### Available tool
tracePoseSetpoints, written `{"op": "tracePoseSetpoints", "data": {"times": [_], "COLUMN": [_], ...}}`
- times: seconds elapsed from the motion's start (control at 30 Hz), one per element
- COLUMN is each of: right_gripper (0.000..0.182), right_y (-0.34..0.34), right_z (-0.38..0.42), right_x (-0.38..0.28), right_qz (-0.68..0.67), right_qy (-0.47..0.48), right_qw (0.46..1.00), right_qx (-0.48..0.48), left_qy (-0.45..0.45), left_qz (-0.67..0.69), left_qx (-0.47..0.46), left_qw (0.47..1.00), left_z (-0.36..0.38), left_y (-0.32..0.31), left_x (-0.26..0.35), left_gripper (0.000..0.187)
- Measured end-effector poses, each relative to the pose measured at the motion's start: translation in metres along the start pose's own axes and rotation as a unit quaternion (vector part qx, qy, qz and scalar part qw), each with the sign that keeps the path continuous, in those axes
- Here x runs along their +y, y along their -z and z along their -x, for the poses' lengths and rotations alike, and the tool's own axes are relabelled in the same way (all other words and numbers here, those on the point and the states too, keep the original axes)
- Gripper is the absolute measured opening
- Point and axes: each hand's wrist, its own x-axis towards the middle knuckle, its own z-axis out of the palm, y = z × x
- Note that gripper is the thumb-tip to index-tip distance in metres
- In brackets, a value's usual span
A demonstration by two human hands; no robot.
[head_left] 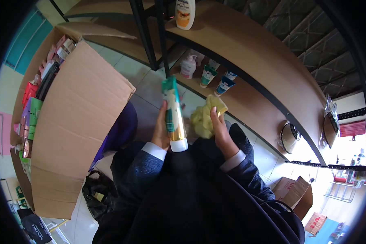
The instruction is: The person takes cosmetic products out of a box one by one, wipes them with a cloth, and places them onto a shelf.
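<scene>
My left hand [162, 129] is wrapped round a squeeze tube [174, 112], green and pale with a gold band and a white cap. The tube is tilted slightly, its cap pointing down toward me. To its right, my right hand [223, 134] grips a crumpled yellow cloth [202, 118], which is apart from the tube. Beyond both hands, on the lower shelf, stand a pump bottle [188, 66], a green-and-white tube [208, 76] and a blue tube [224, 86], with more tubes partly hidden behind them.
A large open cardboard box [73, 126] filled with packaged goods is at my left. The brown upper shelf [240, 44] with a black edge carries a white bottle [185, 15]. A black plastic bag [96, 199] lies on the floor, and another carton [297, 197] stands at lower right.
</scene>
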Motion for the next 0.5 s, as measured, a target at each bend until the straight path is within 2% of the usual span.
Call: {"op": "tracePoseSetpoints", "data": {"times": [0.03, 0.07, 0.13, 0.17, 0.2, 0.23, 0.27, 0.3, 0.33, 0.37, 0.4, 0.47, 0.5], "right_gripper": [0.068, 0.068, 0.075, 0.075, 0.075, 0.072, 0.07, 0.07, 0.062, 0.055, 0.055, 0.041, 0.025], "right_y": [0.01, 0.018, 0.013, 0.023, 0.028, 0.032, 0.035, 0.04, 0.045, 0.047, 0.044, 0.043, 0.05], "right_z": [-0.017, -0.025, -0.032, -0.041, -0.048, -0.054, -0.059, -0.066, -0.073, -0.078, -0.08, -0.085, -0.09], "right_x": [0.011, 0.024, 0.033, 0.04, 0.038, 0.032, 0.024, 0.014, 0.002, -0.005, -0.009, -0.01, -0.001], "right_qz": [0.058, 0.064, 0.276, 0.412, 0.414, 0.578, 0.713, 0.715, 0.62, 0.513, 0.512, 0.525, 0.453], "right_qy": [-0.038, -0.044, -0.018, -0.051, -0.055, 0.052, 0.156, 0.154, 0.126, 0.093, 0.088, -0.046, -0.058], "right_qw": [0.996, 0.995, 0.949, 0.898, 0.897, 0.805, 0.676, 0.675, 0.762, 0.835, 0.836, 0.816, 0.86], "right_qx": [-0.053, -0.056, -0.15, -0.143, -0.145, -0.125, -0.1, -0.101, -0.14, -0.177, -0.178, -0.236, -0.225], "left_qy": [0.083, 0.162, 0.186, 0.198, 0.211, 0.212, 0.196, 0.178, 0.179, 0.103, 0.026, 0.026, 0.031], "left_qz": [0.008, 0.018, -0.002, 0.005, 0.01, 0.014, -0.091, -0.195, -0.193, -0.338, -0.474, -0.481, -0.506], "left_qx": [-0.043, -0.086, -0.036, -0.03, -0.026, -0.024, -0.031, -0.039, -0.037, -0.085, -0.132, -0.113, -0.117], "left_qw": [0.996, 0.983, 0.982, 0.98, 0.977, 0.977, 0.976, 0.964, 0.964, 0.931, 0.87, 0.869, 0.854], "left_z": [0.0, -0.002, -0.01, -0.015, -0.02, -0.023, -0.025, -0.028, -0.036, -0.046, -0.052, -0.055, -0.055], "left_y": [0.006, 0.013, 0.032, 0.041, 0.047, 0.051, 0.054, 0.058, 0.069, 0.085, 0.097, 0.094, 0.088], "left_x": [-0.009, -0.019, -0.047, -0.053, -0.057, -0.057, -0.056, -0.057, -0.067, -0.083, -0.095, -0.094, -0.089], "left_gripper": [0.054, 0.053, 0.045, 0.044, 0.042, 0.042, 0.043, 0.044, 0.044, 0.043, 0.042, 0.043, 0.048]}}
